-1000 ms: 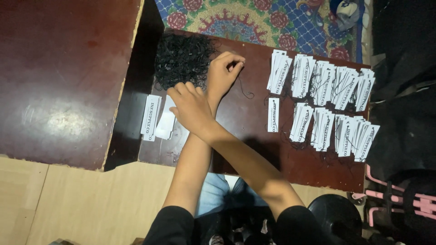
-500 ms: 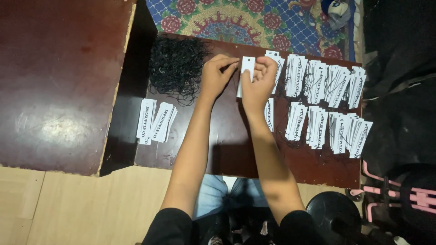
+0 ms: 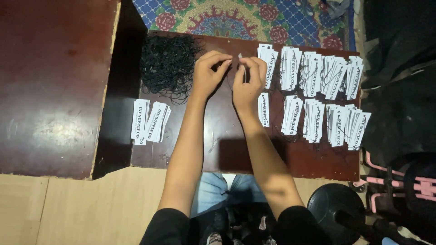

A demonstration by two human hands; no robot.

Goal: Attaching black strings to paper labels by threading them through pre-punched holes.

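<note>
Both hands meet over the dark bench (image 3: 236, 149): the right hand (image 3: 247, 81) has its grip clenched on a white tag (image 3: 244, 72), while the left hand (image 3: 210, 72) pinches a thin black string (image 3: 232, 63) beside it. A black string pile (image 3: 168, 68) lies left of the grips, tag stacks (image 3: 318, 95) to the right.

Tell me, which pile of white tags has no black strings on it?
The small pile of white tags at the left of the table, below the heap of black strings. The piles on the right all show black string loops.

A dark brown table (image 3: 236, 149) holds black strings (image 3: 168, 68) left of the fingers (image 3: 218, 61), and white tags (image 3: 318, 90) to their right.
</note>
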